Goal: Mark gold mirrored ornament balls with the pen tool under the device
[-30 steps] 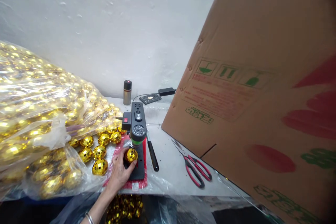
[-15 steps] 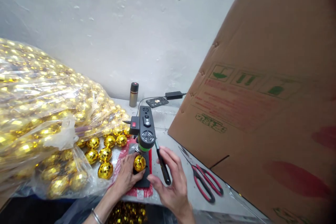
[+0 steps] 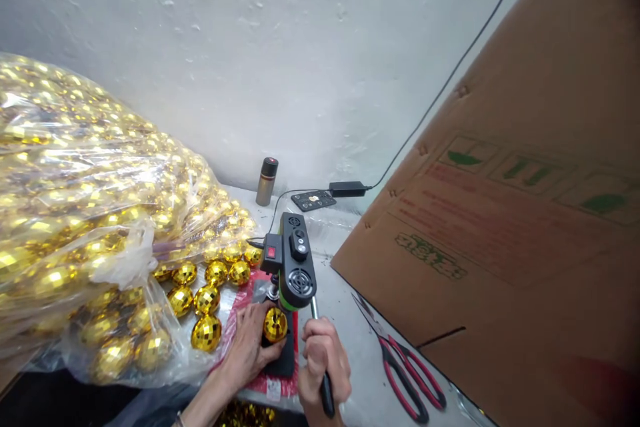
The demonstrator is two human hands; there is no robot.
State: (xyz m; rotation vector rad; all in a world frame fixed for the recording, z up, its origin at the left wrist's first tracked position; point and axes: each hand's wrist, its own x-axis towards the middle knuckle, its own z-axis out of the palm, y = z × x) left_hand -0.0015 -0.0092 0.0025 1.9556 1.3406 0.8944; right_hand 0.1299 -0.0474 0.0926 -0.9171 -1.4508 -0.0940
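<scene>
Between the thumb and fingers of my left hand (image 3: 253, 340) sits a gold mirror ball (image 3: 275, 325), held on the black base (image 3: 283, 361) of a small bench drill press (image 3: 296, 263). A dark spot shows on top of the ball; whether the press's tip touches it cannot be made out. My right hand (image 3: 325, 363) is closed round the press's black lever handle (image 3: 327, 395), whose metal rod runs up to the machine head. A red switch (image 3: 271, 251) is on the side of the press. Beneath the base lies a red plastic sheet (image 3: 265, 383).
Loose gold balls (image 3: 207, 333) lie left of my left hand, before a large clear bag (image 3: 100, 167) full of them. Red-handled scissors (image 3: 400, 367) lie at right beside a big cardboard box (image 3: 480, 213). Behind stand a spray can (image 3: 267, 181), a phone-like slab (image 3: 313, 199) and a power adapter (image 3: 347, 188).
My right hand has gone from loosely open beside the lever to a closed grip on it. My left hand still holds the ball on the base. The camera view has shifted slightly.
</scene>
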